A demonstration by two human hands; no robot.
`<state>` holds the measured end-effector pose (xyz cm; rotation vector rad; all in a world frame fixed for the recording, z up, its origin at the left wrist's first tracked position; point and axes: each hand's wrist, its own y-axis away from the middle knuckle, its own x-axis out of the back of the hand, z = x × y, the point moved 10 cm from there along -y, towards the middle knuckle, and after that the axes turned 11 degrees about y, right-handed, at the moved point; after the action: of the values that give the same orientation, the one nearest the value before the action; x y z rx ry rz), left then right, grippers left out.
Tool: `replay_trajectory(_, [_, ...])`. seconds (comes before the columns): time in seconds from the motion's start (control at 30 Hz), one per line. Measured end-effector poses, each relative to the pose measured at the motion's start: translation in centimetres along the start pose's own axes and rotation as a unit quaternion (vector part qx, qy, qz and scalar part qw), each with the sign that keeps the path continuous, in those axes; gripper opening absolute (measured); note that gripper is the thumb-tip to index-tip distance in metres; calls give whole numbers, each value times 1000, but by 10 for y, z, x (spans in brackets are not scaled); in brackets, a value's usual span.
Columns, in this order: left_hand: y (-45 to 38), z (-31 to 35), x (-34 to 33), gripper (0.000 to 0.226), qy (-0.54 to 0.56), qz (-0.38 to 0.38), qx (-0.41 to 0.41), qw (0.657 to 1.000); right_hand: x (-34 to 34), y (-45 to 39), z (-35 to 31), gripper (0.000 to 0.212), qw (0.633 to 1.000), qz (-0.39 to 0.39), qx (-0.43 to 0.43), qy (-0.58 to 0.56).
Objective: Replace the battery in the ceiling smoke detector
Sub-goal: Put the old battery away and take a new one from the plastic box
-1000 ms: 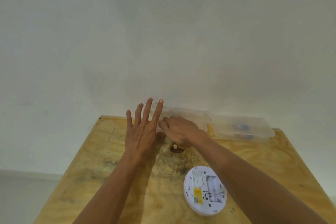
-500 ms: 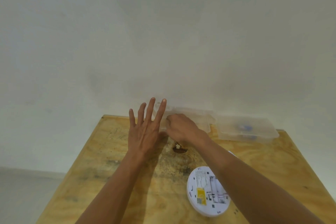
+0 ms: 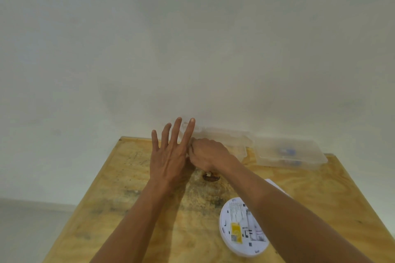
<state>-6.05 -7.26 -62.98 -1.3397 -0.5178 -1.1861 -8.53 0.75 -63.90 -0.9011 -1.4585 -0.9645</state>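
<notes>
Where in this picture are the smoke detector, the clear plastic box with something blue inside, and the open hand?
smoke detector (image 3: 239,227), head view, its labelled back face.
clear plastic box (image 3: 290,151), head view, its lid.
left hand (image 3: 168,157), head view, its back.

Smoke detector (image 3: 243,227) near on table (image 3: 119,209), two plastic boxes (image 3: 288,152) behind, against wall (image 3: 192,49)

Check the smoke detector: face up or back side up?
Back side up. The smoke detector lies flat on the table, its yellow label and moulded back showing.
</notes>
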Motion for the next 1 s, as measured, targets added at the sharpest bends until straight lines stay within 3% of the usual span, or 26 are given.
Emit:
replay_trajectory(0.07, [0, -3, -2, 112, -7, -3, 6, 1000, 11, 5, 4, 40, 997, 79, -7, -8])
replay_trajectory(0.23, [1, -1, 0, 102, -14, -5, 6, 1000, 29, 27, 6, 42, 956, 286, 24, 59])
replay_trajectory(0.33, [3, -3, -3, 116, -20, -8, 12, 1000, 38, 47, 4, 40, 917, 368, 72, 136])
replay_trajectory(0.43, [3, -1, -4, 121, -10, -10, 5, 1000, 58, 72, 8, 34, 901, 420, 77, 77])
replay_trajectory(0.53, [5, 2, -3, 121, -11, -13, 9, 1000, 67, 92, 41, 32, 914, 368, -39, -168])
replay_trajectory(0.57, [5, 2, -2, 118, -12, -13, 11, 1000, 61, 98, 59, 36, 903, 335, -99, -251])
replay_trajectory(0.6, [6, 3, -3, 115, -13, -14, 11, 1000, 53, 106, 77, 40, 878, 305, -160, -333])
replay_trajectory(0.67, [8, 4, -2, 108, -18, -15, 9, 1000, 28, 121, 107, 43, 782, 231, -257, -519])
replay_trajectory(0.7, [8, 5, -3, 104, -22, -17, 8, 1000, 17, 127, 112, 41, 729, 191, -284, -593])
replay_trajectory(0.73, [7, 5, -3, 102, -28, -18, 7, 999, 10, 134, 116, 37, 703, 158, -298, -626])
replay_trajectory(0.8, [6, 5, -3, 97, -45, -17, 7, 999, 9, 146, 121, 31, 736, 123, -296, -596])
replay_trajectory(0.9, [5, 8, -5, 85, -57, -21, 0, 998, 31, 151, 122, 26, 871, 158, -236, -401])
replay_trajectory(1.0, [2, 12, -2, 70, -54, -13, -10, 998, 48, 136, 116, 22, 942, 198, -179, -203])
